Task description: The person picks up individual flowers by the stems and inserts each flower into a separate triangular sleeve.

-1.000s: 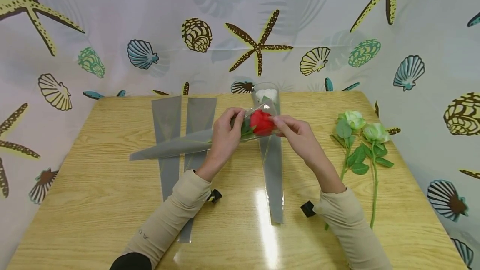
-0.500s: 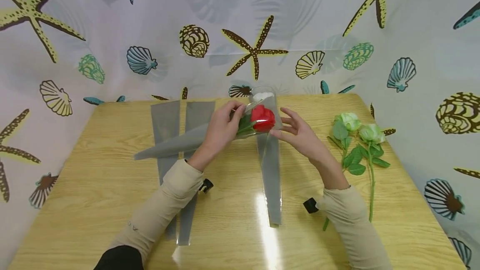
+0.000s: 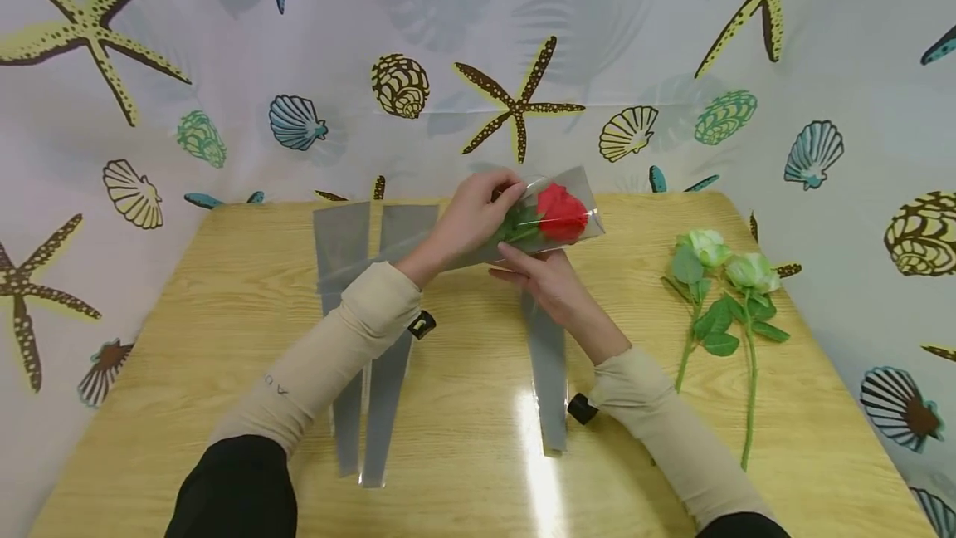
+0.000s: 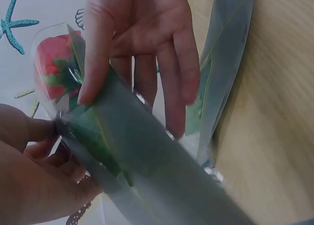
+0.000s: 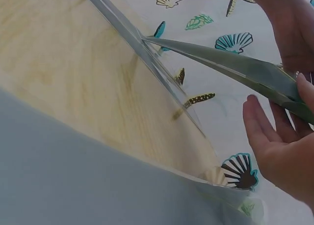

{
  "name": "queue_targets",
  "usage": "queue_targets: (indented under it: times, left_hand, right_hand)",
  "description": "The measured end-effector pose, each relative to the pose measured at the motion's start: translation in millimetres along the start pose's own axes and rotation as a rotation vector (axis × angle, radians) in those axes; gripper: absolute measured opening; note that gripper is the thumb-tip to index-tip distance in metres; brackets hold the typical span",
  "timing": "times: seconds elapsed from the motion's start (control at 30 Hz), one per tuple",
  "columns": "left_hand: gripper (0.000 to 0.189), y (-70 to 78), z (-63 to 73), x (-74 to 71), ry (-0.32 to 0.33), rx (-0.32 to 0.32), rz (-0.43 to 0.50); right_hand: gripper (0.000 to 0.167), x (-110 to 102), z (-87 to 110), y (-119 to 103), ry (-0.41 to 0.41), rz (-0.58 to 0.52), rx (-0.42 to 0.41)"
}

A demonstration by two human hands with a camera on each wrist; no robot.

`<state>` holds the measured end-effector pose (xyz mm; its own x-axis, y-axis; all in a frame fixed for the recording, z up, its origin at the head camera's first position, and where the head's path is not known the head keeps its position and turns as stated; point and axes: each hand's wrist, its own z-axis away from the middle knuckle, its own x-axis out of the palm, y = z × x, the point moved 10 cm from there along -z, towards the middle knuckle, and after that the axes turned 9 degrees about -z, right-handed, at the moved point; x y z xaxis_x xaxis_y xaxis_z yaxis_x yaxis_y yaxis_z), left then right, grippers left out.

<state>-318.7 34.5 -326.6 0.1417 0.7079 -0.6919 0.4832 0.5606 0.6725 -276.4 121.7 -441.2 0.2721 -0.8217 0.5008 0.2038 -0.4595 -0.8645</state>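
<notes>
A red rose lies inside a clear and grey plastic sleeve, held raised above the table and pointing right. Its green leaves show through the plastic. My left hand pinches the sleeve just below the bloom; in the left wrist view those fingers grip its edge. My right hand is under the sleeve's near side. In the left wrist view, its thumb lies over the sleeve and its fingers reach out fairly straight. The narrow sleeve end tapers away in the right wrist view.
Two grey sleeves lie side by side at the left of the wooden table. Another grey sleeve lies under my right hand, mostly covered at its top. Two pale green-white roses with stems lie at right. A shell-patterned cloth hangs behind.
My left hand has carried the wrapped rose up and to the right. My right hand has left the sleeve's open end and moved down and left, beneath the bloom.
</notes>
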Motion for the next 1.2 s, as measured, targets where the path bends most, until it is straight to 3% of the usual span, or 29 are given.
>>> queue_targets:
  times: [0.17,0.3,0.53,0.67,0.77,0.93,1.07,1.2]
  left_hand:
    - [0.027,-6.7,-14.4,-6.0,-0.079,0.012,-0.019]
    - [0.025,-25.6,-15.4,-18.8,-0.111,-0.038,-0.042]
    - [0.023,-50.4,-2.1,-29.4,-0.103,-0.086,-0.021]
    - [0.022,-63.6,13.4,-26.9,-0.161,-0.132,0.064]
    - [0.022,-73.5,26.3,-17.7,-0.234,-0.181,0.106]
    - [0.025,-95.2,47.1,3.7,-0.318,-0.262,0.128]
    - [0.027,-114.7,63.6,21.3,-0.362,-0.341,0.14]
    - [0.028,-129.5,73.2,34.4,-0.368,-0.39,0.175]
  right_hand:
    - [0.047,-10,-9.8,-15,0.059,-0.042,-0.008]
    - [0.038,-20,-17.3,-33,0.096,-0.078,-0.015]
    - [0.022,-32,-29.5,-76,0.155,-0.039,-0.05]
    - [0.02,-24,-41.9,-83,0.163,0.079,-0.015]
    - [0.024,-22,-52.9,-76,0.173,0.182,0.04]
    - [0.047,-21,-70.1,-45,0.177,0.359,0.144]
    - [0.056,-21,-76.3,-14,0.181,0.483,0.228]
    - [0.061,-21,-75.7,7,0.187,0.518,0.292]
